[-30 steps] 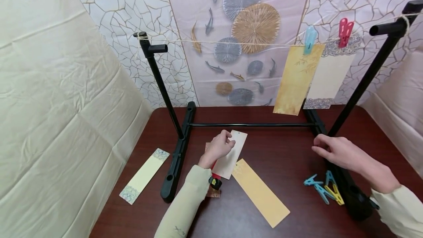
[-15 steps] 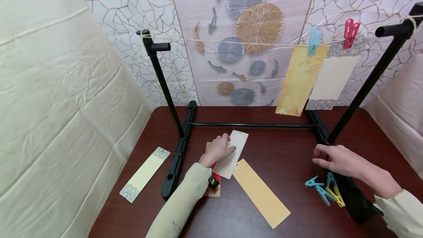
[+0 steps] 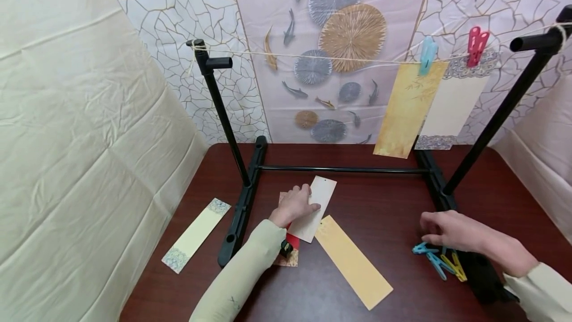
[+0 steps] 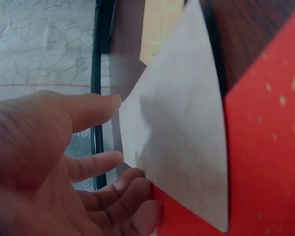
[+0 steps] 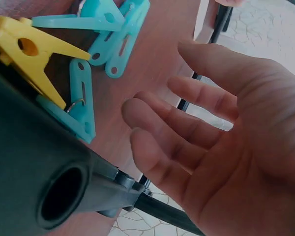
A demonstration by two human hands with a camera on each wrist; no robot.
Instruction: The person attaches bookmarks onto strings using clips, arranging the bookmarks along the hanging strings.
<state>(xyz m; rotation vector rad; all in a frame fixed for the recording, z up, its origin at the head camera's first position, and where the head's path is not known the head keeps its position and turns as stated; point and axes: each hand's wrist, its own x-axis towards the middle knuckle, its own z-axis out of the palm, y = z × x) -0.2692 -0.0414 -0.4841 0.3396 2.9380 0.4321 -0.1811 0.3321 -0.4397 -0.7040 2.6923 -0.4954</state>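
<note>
Clothespins now lie nearer my lowered, released right grip, while my left grip stands loosely parted at the white card.

No legible txt, nos. or brands — only a small dark mark on L sleeve, unreadable

On the table, my left hand is at the top card, with a lower card partly beneath it. The near card lies just right, toward me; the outer card is left of the stand. Pegs sit inside its right foot, near my right hand. Behind: crossbar. Above: cord between posts, two hanging cards side by side on its right half.
</note>
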